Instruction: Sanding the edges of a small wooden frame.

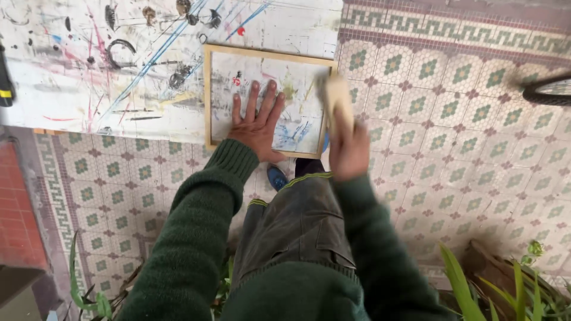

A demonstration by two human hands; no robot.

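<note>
Left hand is pressing splayed, released fingers on the wood-framed panel; right hand is grasping a blurred pale block against the frame's edge.

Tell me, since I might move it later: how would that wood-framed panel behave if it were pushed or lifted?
The wood-framed panel probably stays stiff, given its rigid frame. It looks thin, so likely light. The left hand is pressed flat on it, which suggests it slides easily on the paint-marked table.

framed panel lies on table corner; floor to its right.
</note>
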